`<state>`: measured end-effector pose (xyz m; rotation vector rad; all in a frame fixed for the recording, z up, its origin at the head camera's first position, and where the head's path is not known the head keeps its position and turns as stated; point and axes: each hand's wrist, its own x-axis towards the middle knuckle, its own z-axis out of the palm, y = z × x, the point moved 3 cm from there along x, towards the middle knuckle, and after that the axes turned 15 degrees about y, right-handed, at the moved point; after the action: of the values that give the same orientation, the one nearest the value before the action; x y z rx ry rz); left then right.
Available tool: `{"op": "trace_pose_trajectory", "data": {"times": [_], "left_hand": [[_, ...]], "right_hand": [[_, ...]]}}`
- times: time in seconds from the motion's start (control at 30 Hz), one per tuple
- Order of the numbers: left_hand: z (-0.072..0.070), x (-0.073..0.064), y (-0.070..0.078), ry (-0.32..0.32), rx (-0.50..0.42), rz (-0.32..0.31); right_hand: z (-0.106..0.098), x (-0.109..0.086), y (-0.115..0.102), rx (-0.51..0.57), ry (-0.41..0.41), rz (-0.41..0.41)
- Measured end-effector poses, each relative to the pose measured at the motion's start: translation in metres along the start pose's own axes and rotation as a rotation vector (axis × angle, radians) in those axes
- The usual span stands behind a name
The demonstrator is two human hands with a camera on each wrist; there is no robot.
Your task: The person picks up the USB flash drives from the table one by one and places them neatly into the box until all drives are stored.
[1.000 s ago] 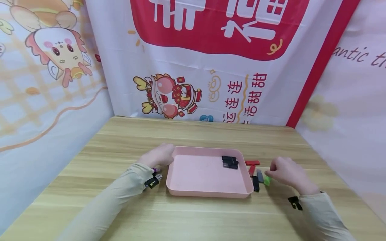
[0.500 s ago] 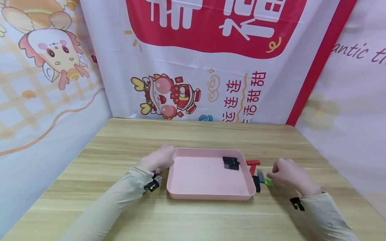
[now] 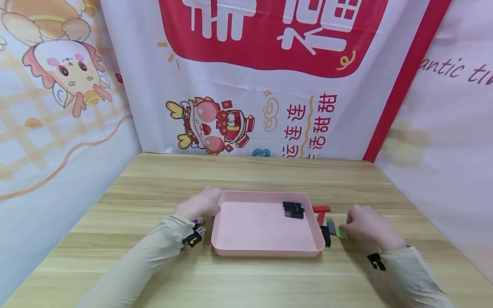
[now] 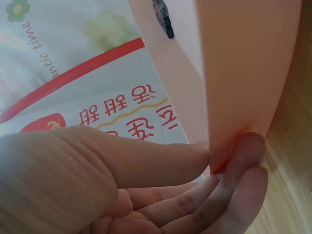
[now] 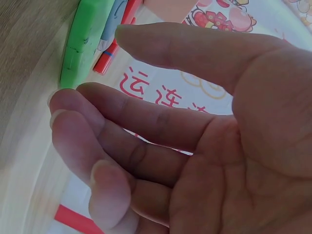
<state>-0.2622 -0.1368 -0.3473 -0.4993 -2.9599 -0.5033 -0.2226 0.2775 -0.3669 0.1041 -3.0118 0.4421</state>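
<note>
My left hand (image 3: 200, 204) grips the left wall of a pink tray (image 3: 256, 226) near its far corner. The left wrist view shows thumb and fingers pinching the tray wall (image 4: 243, 63). Several black USB flash drives (image 3: 293, 207) lie together inside the tray, toward the far right. Just beyond the tray's right side, my right hand (image 3: 367, 226) is beside a green USB flash drive (image 3: 340, 234). In the right wrist view, its fingers are loosely bent, with a wide gap between thumb and fingers. The green drive (image 5: 83, 41) lies past the fingertips, against or very near them.
Red drives (image 3: 321, 209), a grey drive (image 3: 331, 226) and a black drive (image 3: 325, 236) crowd the tray's right side. Purple (image 3: 198, 221) and silver-tipped (image 3: 200, 231) drives show partly under the left wrist. Printed cloth (image 3: 231, 85) hangs behind the wooden table (image 3: 246, 282).
The right hand has shifted slightly and its thumb covers more of the green drive, which sits at a slightly different angle. The left hand keeps its grip on the tray.
</note>
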Motion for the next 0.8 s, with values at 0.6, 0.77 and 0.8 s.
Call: {"op": "trace_pose_trajectory", "data": {"times": [0.6,0.77,0.8], "left_hand": [[0.0024,0.0001,-0.0021,0.0,0.003,0.003],[0.0016,0.0001,-0.0018,-0.003,-0.007,-0.003],[0.0015,-0.0001,-0.002,-0.005,-0.007,-0.008]], "right_hand": [[0.0055,-0.0008,-0.0034,0.003,-0.021,0.019],[0.0072,0.0011,-0.0042,0.001,-0.027,0.012],[0.0074,0.0018,-0.0041,0.001,-0.026,0.011]]}}
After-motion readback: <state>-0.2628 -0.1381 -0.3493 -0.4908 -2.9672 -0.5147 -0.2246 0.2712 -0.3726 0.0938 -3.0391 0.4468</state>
